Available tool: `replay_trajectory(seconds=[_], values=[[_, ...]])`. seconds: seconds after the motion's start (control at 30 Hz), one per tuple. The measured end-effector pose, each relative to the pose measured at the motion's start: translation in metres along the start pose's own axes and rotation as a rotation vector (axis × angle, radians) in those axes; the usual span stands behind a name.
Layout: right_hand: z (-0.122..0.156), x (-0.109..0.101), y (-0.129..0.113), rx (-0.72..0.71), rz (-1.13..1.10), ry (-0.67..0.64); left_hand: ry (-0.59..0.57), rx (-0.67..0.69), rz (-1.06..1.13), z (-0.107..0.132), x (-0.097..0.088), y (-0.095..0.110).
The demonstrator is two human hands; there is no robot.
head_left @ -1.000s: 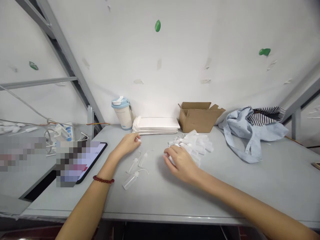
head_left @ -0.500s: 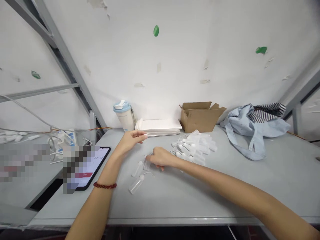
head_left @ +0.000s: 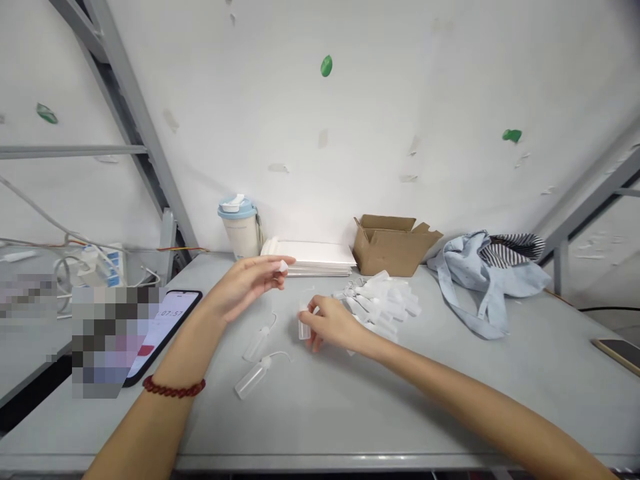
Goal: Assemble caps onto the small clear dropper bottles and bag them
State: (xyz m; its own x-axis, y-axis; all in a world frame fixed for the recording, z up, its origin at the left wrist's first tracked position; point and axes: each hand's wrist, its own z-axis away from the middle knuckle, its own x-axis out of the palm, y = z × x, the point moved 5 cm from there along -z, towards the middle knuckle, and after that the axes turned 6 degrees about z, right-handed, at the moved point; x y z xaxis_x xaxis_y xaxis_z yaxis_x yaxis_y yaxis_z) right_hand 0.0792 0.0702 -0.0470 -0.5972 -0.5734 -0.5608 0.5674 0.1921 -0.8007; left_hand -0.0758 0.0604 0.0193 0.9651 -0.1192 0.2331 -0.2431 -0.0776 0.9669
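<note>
My left hand (head_left: 249, 281) is raised over the back left of the table, its fingertips closed on a small white piece (head_left: 283, 267) that looks like a cap. Lower and to the right, my right hand (head_left: 333, 321) grips a small clear plastic bottle (head_left: 304, 330) just above the tabletop; the fingers cover part of it. Left of that hand lie two more such items: a clear bottle with a thin curved tube (head_left: 253, 378) and a similar bottle (head_left: 257, 343) behind it. Beyond my right hand sits a pile of translucent white bottles (head_left: 385, 297).
Along the wall stand a blue-lidded cup (head_left: 241, 230), a stack of white sheets or boxes (head_left: 320, 257), an open cardboard box (head_left: 393, 250) and a light blue cloth bag (head_left: 480, 287). A phone (head_left: 167, 327) lies on the left of the grey table (head_left: 400, 420); another phone (head_left: 617, 353) lies far right.
The bottle in my right hand now stands more upright and is lifted slightly. My left hand has turned, showing the white piece at its fingertips. The camera view has shifted a little to the right.
</note>
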Motion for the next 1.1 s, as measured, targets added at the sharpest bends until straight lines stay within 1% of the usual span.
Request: replay_trajectory(seconds=[0.03, 0.1, 0.17, 0.33, 0.43, 0.5, 0.6, 0.7, 0.77, 0.83, 0.93, 1.1], values=[[0.006, -0.007, -0.003, -0.04, -0.006, 0.051, -0.021, -0.034, -0.063, 0.0, 0.004, -0.004], [0.018, -0.019, -0.009, -0.115, 0.051, 0.151, -0.055, -0.083, -0.183, 0.0, 0.01, -0.01], [0.028, -0.028, -0.012, -0.183, 0.091, 0.228, -0.072, -0.101, -0.283, 0.001, 0.014, -0.013], [0.041, -0.037, -0.003, -0.303, 0.148, 0.383, -0.156, -0.105, -0.451, 0.007, 0.029, -0.016], [0.046, -0.038, 0.004, -0.338, 0.199, 0.442, -0.193, -0.117, -0.527, 0.013, 0.04, -0.016], [0.049, -0.036, 0.007, -0.342, 0.273, 0.464, -0.186, -0.084, -0.556, 0.017, 0.047, -0.014], [0.053, -0.035, 0.008, -0.382, 0.437, 0.553, -0.137, 0.011, -0.562, 0.021, 0.056, -0.01], [0.059, -0.032, 0.007, -0.478, 0.596, 0.694, -0.067, 0.072, -0.589, 0.022, 0.061, -0.011], [0.065, -0.029, 0.005, -0.552, 0.698, 0.791, -0.019, 0.085, -0.628, 0.021, 0.062, -0.014], [0.072, -0.026, 0.003, -0.628, 0.781, 0.865, -0.007, 0.074, -0.666, 0.02, 0.064, -0.017], [0.081, -0.024, -0.001, -0.713, 0.862, 0.902, -0.066, 0.028, -0.688, 0.02, 0.07, -0.021], [0.086, -0.026, -0.005, -0.765, 0.973, 0.961, -0.097, -0.047, -0.65, 0.02, 0.073, -0.024]])
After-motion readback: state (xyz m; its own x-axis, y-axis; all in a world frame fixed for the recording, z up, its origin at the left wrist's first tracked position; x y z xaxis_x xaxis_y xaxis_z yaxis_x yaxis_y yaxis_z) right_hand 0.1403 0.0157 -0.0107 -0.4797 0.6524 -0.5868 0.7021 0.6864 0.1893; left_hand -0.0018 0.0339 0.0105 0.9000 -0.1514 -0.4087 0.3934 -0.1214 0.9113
